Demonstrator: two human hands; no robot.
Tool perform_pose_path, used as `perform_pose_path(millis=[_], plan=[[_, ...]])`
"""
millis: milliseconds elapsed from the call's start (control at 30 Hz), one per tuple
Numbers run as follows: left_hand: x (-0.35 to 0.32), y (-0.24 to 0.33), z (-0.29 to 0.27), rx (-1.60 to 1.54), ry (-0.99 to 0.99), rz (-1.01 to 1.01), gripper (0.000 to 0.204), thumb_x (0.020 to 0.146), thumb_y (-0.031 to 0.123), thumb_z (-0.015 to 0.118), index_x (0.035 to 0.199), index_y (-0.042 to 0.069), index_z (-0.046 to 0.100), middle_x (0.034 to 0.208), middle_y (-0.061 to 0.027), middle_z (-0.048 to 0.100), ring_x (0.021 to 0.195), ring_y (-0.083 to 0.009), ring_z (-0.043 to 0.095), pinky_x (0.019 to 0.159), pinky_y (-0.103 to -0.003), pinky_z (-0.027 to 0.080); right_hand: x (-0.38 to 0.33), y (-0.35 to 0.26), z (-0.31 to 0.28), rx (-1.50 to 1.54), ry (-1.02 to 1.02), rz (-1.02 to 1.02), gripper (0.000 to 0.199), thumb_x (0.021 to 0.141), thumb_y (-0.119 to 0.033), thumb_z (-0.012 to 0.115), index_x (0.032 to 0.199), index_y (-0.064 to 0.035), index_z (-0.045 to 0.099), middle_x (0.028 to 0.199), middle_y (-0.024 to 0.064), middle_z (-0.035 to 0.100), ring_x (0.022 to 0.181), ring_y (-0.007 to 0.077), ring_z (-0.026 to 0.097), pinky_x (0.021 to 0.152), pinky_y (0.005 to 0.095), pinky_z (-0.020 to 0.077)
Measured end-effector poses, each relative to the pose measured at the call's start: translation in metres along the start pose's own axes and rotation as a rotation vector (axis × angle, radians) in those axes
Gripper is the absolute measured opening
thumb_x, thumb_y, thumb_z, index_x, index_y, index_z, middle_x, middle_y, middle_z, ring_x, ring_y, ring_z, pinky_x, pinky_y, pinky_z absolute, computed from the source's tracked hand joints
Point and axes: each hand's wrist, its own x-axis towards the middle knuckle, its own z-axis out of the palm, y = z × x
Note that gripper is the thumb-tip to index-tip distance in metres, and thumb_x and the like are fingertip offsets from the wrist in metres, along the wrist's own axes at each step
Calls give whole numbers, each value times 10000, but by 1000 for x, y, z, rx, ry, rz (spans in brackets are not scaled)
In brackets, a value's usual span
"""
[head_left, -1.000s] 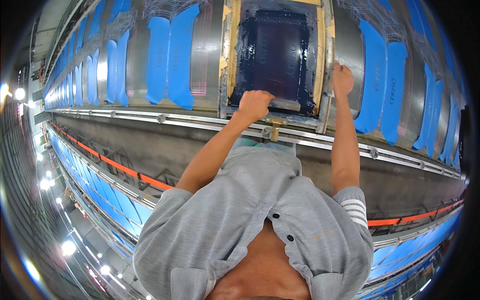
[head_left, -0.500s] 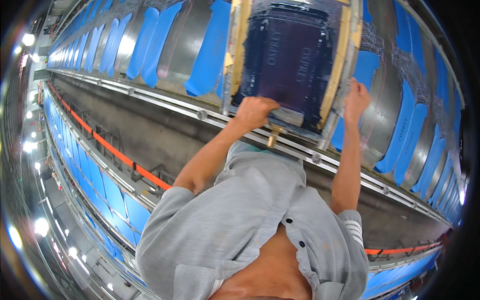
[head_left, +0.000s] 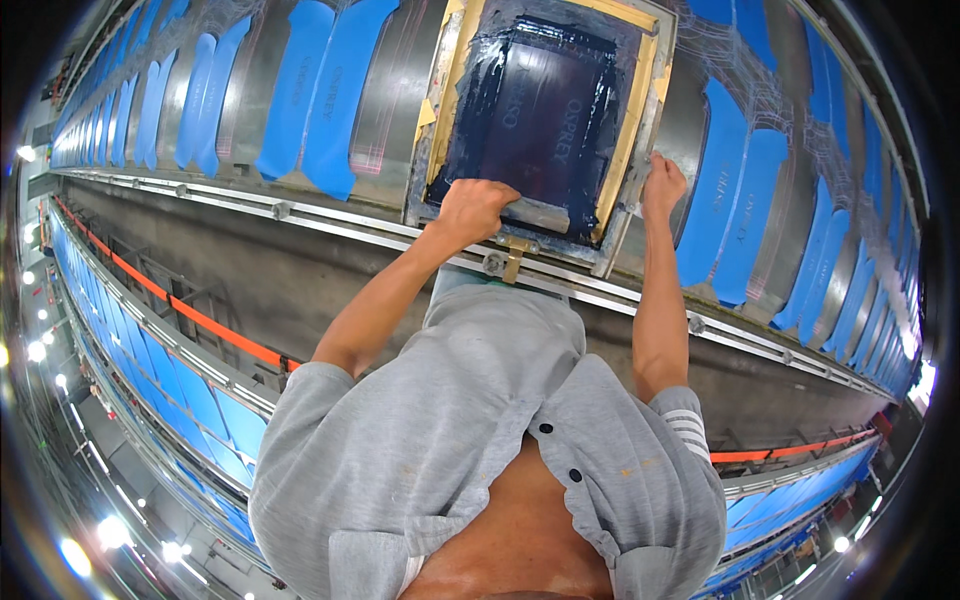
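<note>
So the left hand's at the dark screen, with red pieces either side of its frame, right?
The pieces either side of the frame are blue, not red, as the head view shows; the left hand is at the dark screen.

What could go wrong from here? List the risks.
The left hand holds a grey bar beside wet-looking dark ink, so its fingers might get smeared. The right hand is at the right edge of the frame; a knock there could shift it. Blue pieces lie nearby, so stray ink might mark them.

A head-worn fisheye looks down from close above.
</note>
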Motion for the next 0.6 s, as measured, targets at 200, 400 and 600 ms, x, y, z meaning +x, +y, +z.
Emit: perform_pose_path(millis=[200, 400, 600], plan=[[-10, 5, 17, 61, -79, 35, 391, 707, 16, 629, 1071, 88, 753, 1073, -75, 754, 960, -278, 721, 791, -409, 585, 14, 12, 7, -226, -8, 16, 397, 879, -324, 670, 735, 42, 618, 681, 194, 598, 650, 326, 538, 679, 469, 433], [-10, -11, 44, 79, 164, 163, 306, 715, 22, 643, 1013, 56, 705, 1022, -118, 725, 939, -297, 706, 784, -421, 570, 7, -10, 15, -342, 16, 96, 404, 888, -393, 637, 857, 1, 717, 885, 246, 697, 852, 441, 656, 794, 493, 494], [118, -44, 13, 138, 222, 166, 243, 735, 15, 634, 970, 57, 678, 991, -119, 715, 905, -317, 707, 782, -418, 573, 2, -25, 9, -509, -22, 161, 417, 923, -412, 602, 976, -23, 741, 954, 236, 703, 913, 415, 653, 836, 506, 484]])
